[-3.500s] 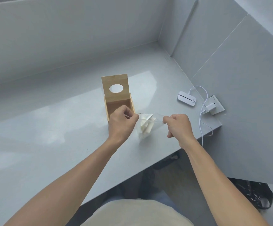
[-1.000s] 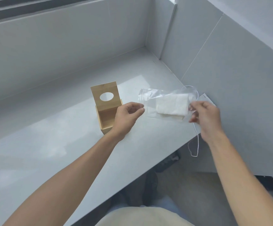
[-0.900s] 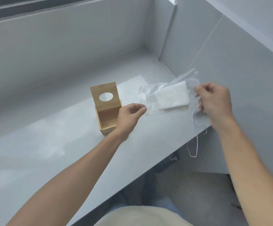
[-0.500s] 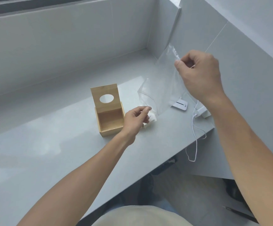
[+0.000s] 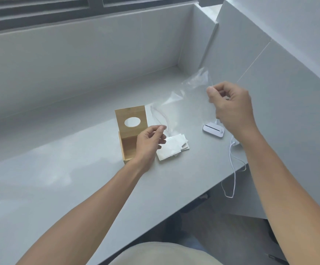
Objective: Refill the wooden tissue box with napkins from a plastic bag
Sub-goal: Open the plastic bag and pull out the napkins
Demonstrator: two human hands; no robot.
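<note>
Both my hands pinch the emptied plastic bag (image 5: 182,104), left hand (image 5: 150,143) low, right hand (image 5: 229,106) high; napkins (image 5: 171,150) lie loose on the surface (image 5: 59,178) beside the open wooden tissue box (image 5: 130,131), and dragging plastic could scatter them.

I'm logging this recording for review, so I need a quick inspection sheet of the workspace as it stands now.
Surface: grey counter, glossy, set in a corner.
Job's things: wooden box open, lid upright with an oval hole; napkins stacked on the counter right of the box; clear plastic bag lifted, looks empty.
Clutter: small white device on the counter.
Hands: left hand pinches the bag's lower edge; right hand pinches its upper end.
Cables: white cable hangs over the counter's edge.
Surroundings: grey walls, window frame above, floor below.
</note>
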